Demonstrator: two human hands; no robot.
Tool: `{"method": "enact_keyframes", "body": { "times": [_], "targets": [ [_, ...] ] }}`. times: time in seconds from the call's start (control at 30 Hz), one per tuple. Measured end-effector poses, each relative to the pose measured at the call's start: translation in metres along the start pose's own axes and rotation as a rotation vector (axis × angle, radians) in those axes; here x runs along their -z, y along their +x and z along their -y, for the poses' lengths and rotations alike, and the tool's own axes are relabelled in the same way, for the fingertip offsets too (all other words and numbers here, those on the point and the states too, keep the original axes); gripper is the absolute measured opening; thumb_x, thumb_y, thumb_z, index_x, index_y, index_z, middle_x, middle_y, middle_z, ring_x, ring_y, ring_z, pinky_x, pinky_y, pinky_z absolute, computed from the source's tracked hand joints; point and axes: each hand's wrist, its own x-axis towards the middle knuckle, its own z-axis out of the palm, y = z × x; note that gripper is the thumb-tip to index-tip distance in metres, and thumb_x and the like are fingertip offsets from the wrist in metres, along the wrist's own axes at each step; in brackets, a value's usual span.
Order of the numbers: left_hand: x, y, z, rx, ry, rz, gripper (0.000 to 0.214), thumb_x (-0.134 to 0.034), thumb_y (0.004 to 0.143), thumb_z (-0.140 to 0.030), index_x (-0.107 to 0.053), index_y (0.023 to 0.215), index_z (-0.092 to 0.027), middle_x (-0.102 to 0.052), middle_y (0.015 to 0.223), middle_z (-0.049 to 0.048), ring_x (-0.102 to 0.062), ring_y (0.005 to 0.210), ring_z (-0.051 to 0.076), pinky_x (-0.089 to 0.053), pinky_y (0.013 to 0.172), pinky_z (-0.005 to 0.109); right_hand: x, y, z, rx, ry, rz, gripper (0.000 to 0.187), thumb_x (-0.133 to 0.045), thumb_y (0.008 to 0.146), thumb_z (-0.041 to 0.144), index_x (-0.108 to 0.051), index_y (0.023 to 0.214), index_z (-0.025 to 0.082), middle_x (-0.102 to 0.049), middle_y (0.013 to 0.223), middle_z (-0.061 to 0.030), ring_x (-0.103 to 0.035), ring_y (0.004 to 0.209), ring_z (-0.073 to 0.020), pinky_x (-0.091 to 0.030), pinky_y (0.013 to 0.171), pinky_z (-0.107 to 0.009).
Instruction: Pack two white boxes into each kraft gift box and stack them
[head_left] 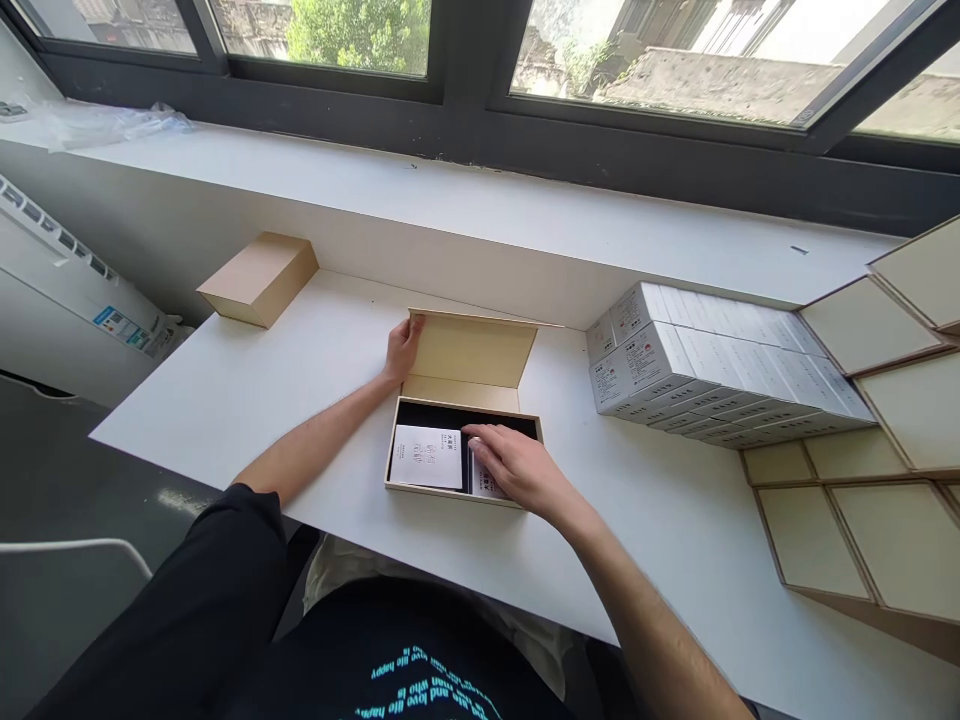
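An open cream-coloured gift box [456, 493] with a black inside lies in front of me on the white table. My left hand [403, 348] grips the left edge of its raised lid [474, 350], thumb on the inner face. In the left half sits a small white carton [426, 458] with dark print. A second small white carton [484, 482] lies in the right half, mostly covered by my right hand [517, 462]. The right fingers are stretched out over this carton, fingertips by the gap between the two cartons.
A closed cream box [259, 280] stands at the table's far left corner. Several white cartons [720, 365] are stacked at the right, beside a pile of cream boxes [847, 480]. A low wall and sill [450, 205] bound the back of the white table [315, 340].
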Motion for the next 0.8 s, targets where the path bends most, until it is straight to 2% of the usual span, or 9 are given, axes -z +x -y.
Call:
{"method": "enact_keyframes", "body": {
  "times": [0.1, 0.23, 0.3, 0.37, 0.43, 0.53, 0.7, 0.8],
  "targets": [
    [0.0, -0.001, -0.001, -0.01, 0.013, 0.001, 0.062, -0.053, 0.079, -0.077, -0.033, 0.062, -0.021, -0.029, 0.059, -0.0049, -0.025, 0.058, 0.009, -0.023, 0.051, 0.025, -0.002, 0.003, 0.006, 0.044, -0.064, 0.034, 0.04, -0.032, 0.104, 0.034, -0.068, 0.112, 0.02, -0.07, 0.111, -0.0096, -0.064, 0.104, -0.0235, -0.05, 0.092, -0.04],
    [0.0, -0.002, -0.004, -0.012, 0.022, -0.001, 0.063, -0.053, 0.078, -0.078, -0.032, 0.062, -0.021, -0.028, 0.058, -0.0051, -0.024, 0.058, 0.009, -0.022, 0.051, 0.026, -0.004, 0.009, 0.013, 0.136, -0.084, 0.087, 0.041, -0.034, 0.103, 0.031, -0.073, 0.095, 0.019, -0.068, 0.117, -0.0094, -0.061, 0.108, -0.0244, -0.044, 0.096, -0.043],
    [0.0, -0.003, -0.005, -0.016, 0.019, -0.002, 0.063, -0.053, 0.079, -0.078, -0.031, 0.062, -0.021, -0.027, 0.058, -0.0051, -0.023, 0.057, 0.009, -0.022, 0.05, 0.026, -0.005, 0.01, 0.016, 0.159, -0.077, 0.105, 0.042, -0.034, 0.103, 0.03, -0.072, 0.09, 0.019, -0.068, 0.119, -0.009, -0.061, 0.109, -0.0244, -0.042, 0.097, -0.043],
    [-0.001, -0.003, -0.006, -0.019, 0.016, -0.003, 0.064, -0.053, 0.079, -0.077, -0.03, 0.062, -0.021, -0.026, 0.058, -0.0051, -0.023, 0.057, 0.009, -0.021, 0.05, 0.026, -0.005, 0.01, 0.018, 0.131, -0.064, 0.104, 0.041, -0.033, 0.103, 0.029, -0.07, 0.089, 0.018, -0.069, 0.112, -0.009, -0.062, 0.103, -0.0229, -0.042, 0.094, -0.04],
    [-0.001, -0.003, -0.006, -0.015, 0.016, 0.001, 0.064, -0.053, 0.078, -0.078, -0.03, 0.062, -0.021, -0.027, 0.059, -0.0052, -0.023, 0.058, 0.009, -0.021, 0.05, 0.026, -0.004, 0.01, 0.02, 0.073, -0.055, 0.088, 0.038, -0.031, 0.104, 0.029, -0.066, 0.096, 0.018, -0.07, 0.098, -0.0086, -0.063, 0.09, -0.0213, -0.044, 0.086, -0.037],
    [0.0, -0.002, -0.006, 0.006, 0.012, 0.007, 0.064, -0.053, 0.077, -0.079, -0.033, 0.062, -0.02, -0.029, 0.058, -0.0051, -0.025, 0.057, 0.009, -0.023, 0.051, 0.025, -0.002, 0.011, 0.022, 0.0, -0.049, 0.064, 0.033, -0.03, 0.104, 0.029, -0.057, 0.116, 0.017, -0.069, 0.085, -0.0058, -0.062, 0.077, -0.0207, -0.044, 0.073, -0.032],
    [-0.001, -0.002, -0.007, 0.005, 0.01, 0.003, 0.065, -0.054, 0.075, -0.08, -0.037, 0.061, -0.02, -0.032, 0.057, -0.0048, -0.029, 0.056, 0.009, -0.025, 0.05, 0.025, 0.002, 0.015, 0.021, -0.032, -0.032, 0.101, 0.042, -0.03, 0.104, 0.033, -0.047, 0.14, 0.018, -0.07, 0.085, -0.0061, -0.064, 0.083, -0.0232, -0.045, 0.077, -0.033],
    [-0.001, -0.004, -0.007, 0.04, -0.053, 0.008, 0.066, -0.05, 0.075, -0.084, -0.04, 0.061, -0.02, -0.037, 0.056, -0.0036, -0.035, 0.055, 0.009, -0.029, 0.049, 0.025, 0.004, 0.012, 0.019, -0.011, 0.104, 0.034, 0.044, -0.029, 0.103, 0.033, -0.049, 0.141, 0.021, -0.072, 0.102, -0.0079, -0.066, 0.096, -0.0234, -0.048, 0.085, -0.036]
  ]
}}
